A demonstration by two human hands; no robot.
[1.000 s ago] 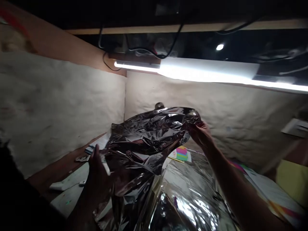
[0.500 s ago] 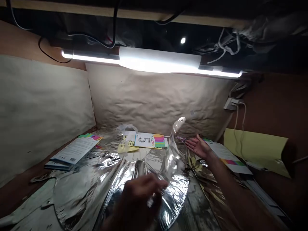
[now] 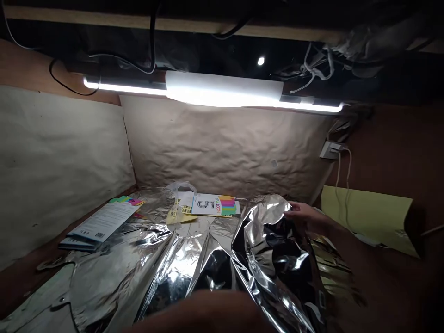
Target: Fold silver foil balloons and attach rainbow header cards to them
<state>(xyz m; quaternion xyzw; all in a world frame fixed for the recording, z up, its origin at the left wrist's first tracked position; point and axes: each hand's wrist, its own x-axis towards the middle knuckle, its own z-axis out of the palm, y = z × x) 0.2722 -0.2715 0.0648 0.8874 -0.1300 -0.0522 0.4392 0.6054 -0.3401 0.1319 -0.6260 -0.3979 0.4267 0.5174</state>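
The right hand (image 3: 303, 212) pinches crumpled silver foil (image 3: 274, 259), probably light and slippery, by its upper edge, a sensible hold, beside a white colour-striped packet (image 3: 211, 204); the blurred left hand's (image 3: 208, 314) fingers I cannot tell

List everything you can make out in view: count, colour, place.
Tube light: 1, white, lit, under the shelf
Paper cover: 1, white, around the tube's middle
Wooden beam: 1, tan, along the top
Black cables: several, top left and centre
String: white, count unclear, top right
Wall socket: 1, whitish, right, with two pale cords
Yellow sheet: 1, right
Number-5 balloon packet: 1, white and multicoloured, back centre
Printed packets: at least 2, white with coloured ends, left
Gold-toned foil: count unclear, right
Silver foil: piece count unclear, across the work surface
Left hand: 1, blurred, bottom centre
Right hand: 1, right of centre, fingers on the silver foil's edge
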